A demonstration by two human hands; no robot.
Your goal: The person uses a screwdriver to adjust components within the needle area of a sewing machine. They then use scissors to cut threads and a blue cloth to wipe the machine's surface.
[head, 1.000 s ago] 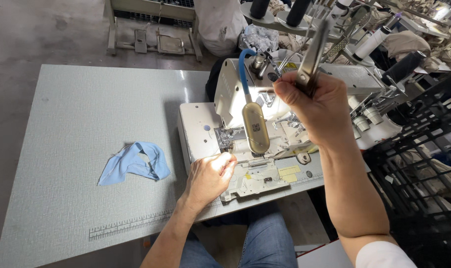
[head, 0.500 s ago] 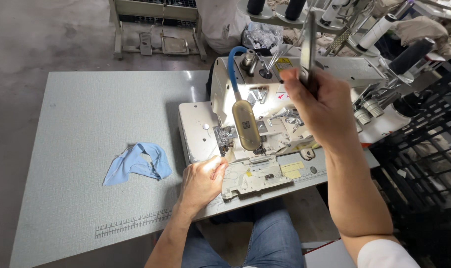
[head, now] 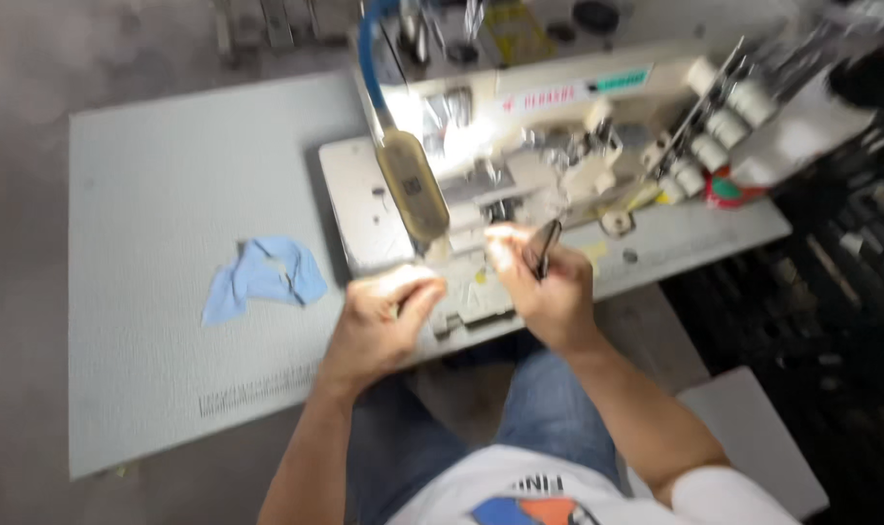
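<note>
A crumpled blue cloth (head: pixel 263 276) lies alone on the pale grey table (head: pixel 160 194), well left of the machine bed. White thread cones (head: pixel 728 122) stand at upper right beside a red spool (head: pixel 724 188), with dark wire crates (head: pixel 831 292) along the right edge.

Motion-blurred frame, harsh glare from the machine lamp (head: pixel 413 194).

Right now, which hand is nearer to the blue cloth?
Left. The left hand is just right of the blue cloth, apart from it; the right hand is farther right.
</note>
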